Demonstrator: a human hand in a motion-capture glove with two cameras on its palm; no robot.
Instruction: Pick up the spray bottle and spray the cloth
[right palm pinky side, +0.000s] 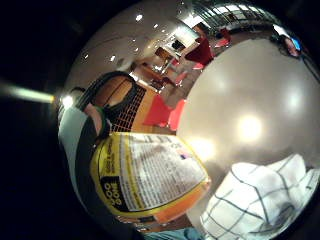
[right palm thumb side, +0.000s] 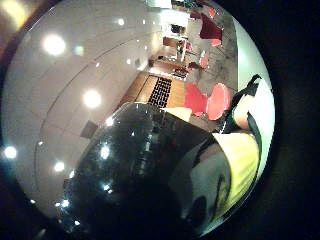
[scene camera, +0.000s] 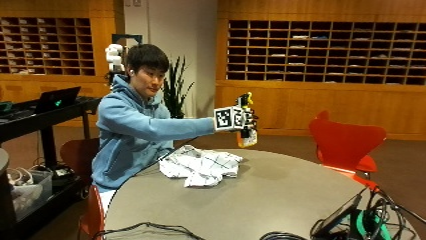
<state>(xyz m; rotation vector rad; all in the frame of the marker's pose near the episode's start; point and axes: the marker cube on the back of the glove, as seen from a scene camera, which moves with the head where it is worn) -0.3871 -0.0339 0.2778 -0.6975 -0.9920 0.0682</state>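
Note:
In the outside view my gloved right hand (scene camera: 247, 120) grips the spray bottle (scene camera: 247, 137) and holds it upright in the air, arm stretched out, above the far side of the round grey table (scene camera: 286, 195). The bottle has a yellow and orange body and a dark head. The white checked cloth (scene camera: 200, 165) lies crumpled on the table, below and to the person's side of the bottle. In the little finger side palm view the bottle's yellow label (right palm pinky side: 150, 175) is close, with the cloth (right palm pinky side: 265, 197) on the table (right palm pinky side: 250, 90) beyond it. The bottle's dark head (right palm thumb side: 135, 170) fills much of the thumb side palm view.
A red chair (scene camera: 346, 141) stands at the table's far right. A small screen (scene camera: 339, 217) and cables (scene camera: 143, 230) lie at the table's near edge. A black cart with a laptop (scene camera: 56, 98) stands behind the person.

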